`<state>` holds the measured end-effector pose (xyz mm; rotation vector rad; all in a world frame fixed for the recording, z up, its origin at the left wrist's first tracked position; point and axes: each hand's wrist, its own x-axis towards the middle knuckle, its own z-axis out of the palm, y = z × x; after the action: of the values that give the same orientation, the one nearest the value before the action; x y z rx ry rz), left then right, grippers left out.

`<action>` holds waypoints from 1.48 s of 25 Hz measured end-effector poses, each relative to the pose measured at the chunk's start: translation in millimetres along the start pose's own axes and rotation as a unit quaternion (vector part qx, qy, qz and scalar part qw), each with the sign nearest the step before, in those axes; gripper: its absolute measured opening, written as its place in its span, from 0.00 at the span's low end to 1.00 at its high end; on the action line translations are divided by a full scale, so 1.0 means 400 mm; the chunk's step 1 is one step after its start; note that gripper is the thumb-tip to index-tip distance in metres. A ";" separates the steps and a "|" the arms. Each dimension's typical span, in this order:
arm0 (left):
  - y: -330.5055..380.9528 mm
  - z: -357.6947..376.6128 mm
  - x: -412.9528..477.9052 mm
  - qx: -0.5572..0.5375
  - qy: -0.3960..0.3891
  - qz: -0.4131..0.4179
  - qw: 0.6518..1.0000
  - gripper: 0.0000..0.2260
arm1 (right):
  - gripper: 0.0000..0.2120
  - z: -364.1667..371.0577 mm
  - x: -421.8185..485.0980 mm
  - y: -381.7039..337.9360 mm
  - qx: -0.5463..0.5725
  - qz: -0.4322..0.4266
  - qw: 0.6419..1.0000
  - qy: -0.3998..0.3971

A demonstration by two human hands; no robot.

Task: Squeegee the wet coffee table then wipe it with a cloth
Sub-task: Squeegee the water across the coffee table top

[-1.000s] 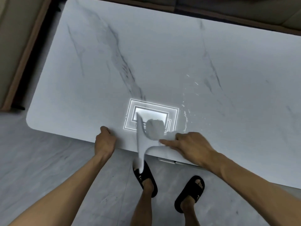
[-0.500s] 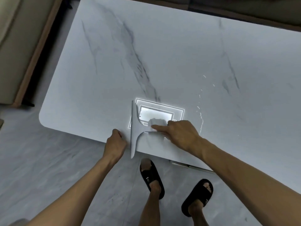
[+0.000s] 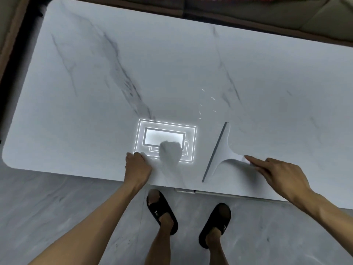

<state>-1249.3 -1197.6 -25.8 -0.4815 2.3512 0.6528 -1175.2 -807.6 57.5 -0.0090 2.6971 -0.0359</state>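
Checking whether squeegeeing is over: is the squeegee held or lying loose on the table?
Lying flat on the coffee table. The squeegee rests there; the right hand is open, fingertips at its handle, not gripping.

Both forearms are bare, with no sleeves, watch or rings showing on the left hand (image 3: 138, 167) or the right hand (image 3: 280, 175). The lower legs are bare too. Each foot wears a black slide sandal (image 3: 161, 214) with a broad strap bearing a small pale mark, toes open at the front.
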 end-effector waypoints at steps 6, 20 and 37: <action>0.068 0.016 -0.040 -0.074 0.025 0.023 0.997 0.12 | 0.18 -0.004 0.007 -0.142 0.042 -0.141 0.989 0.003; 0.149 0.128 -0.098 0.040 -0.088 0.088 0.991 0.11 | 0.18 0.011 0.031 0.123 -0.042 -0.117 0.990 -0.060; 0.348 0.387 -0.214 -0.001 -0.039 -0.052 0.998 0.14 | 0.36 0.081 0.135 0.257 -0.019 -0.245 0.963 -0.112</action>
<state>-1180.2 -983.3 -26.9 -0.5642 2.2357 0.6143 -1210.1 -706.4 2.4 -0.6518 2.4045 -0.1251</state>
